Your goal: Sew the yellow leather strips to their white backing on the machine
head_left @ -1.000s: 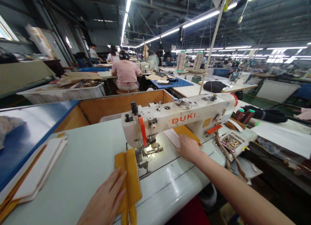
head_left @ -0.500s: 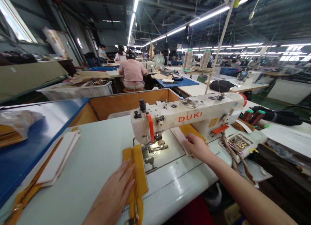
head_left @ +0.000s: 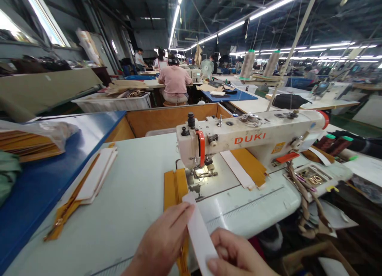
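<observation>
one left hand (head_left: 164, 238), one right hand (head_left: 238, 250), one white strip (head_left: 198, 228) held; one mustard zippered piece (head_left: 170, 188); one orange-lettered sewing machine (head_left: 228, 140); two tall pale thread cones (head_left: 247, 65); two dark brown green-topped spools (head_left: 324, 143); one caged fan (head_left: 206, 69); one pink-topped person (head_left: 175, 83).

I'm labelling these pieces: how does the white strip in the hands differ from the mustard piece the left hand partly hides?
The white strip is plain white; the mustard piece is yellow-brown and ridged lengthwise. The strip looks narrower than the mustard piece. The left hand and right hand hold the strip; the mustard piece lies on the worktable. Both are long.
</observation>
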`<state>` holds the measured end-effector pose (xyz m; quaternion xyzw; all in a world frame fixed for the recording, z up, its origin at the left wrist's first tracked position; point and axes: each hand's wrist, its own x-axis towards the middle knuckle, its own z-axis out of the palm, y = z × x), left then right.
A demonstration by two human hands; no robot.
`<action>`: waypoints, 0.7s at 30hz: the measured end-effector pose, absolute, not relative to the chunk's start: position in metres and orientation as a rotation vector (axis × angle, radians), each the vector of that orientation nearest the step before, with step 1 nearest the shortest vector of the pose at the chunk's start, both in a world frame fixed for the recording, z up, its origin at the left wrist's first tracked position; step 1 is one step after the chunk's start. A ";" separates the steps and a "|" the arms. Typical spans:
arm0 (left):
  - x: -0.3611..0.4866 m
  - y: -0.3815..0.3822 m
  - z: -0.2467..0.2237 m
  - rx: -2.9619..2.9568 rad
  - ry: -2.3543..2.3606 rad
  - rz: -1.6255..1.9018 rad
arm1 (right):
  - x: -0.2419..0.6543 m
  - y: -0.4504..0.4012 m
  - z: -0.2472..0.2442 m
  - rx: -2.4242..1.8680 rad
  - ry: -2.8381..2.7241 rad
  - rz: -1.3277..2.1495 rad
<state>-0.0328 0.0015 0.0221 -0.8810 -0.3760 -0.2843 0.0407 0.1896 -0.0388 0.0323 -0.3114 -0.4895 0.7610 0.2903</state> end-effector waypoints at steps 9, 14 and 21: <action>-0.080 0.053 0.019 -2.495 -1.462 -0.709 | 0.162 0.046 0.034 -0.860 -2.423 0.724; -0.061 0.061 -0.009 -2.549 -1.530 -0.623 | 0.161 0.070 0.016 -0.698 -2.813 0.507; -0.062 0.058 -0.015 -2.583 -1.562 -0.575 | 0.149 0.063 0.015 -0.545 -2.905 0.008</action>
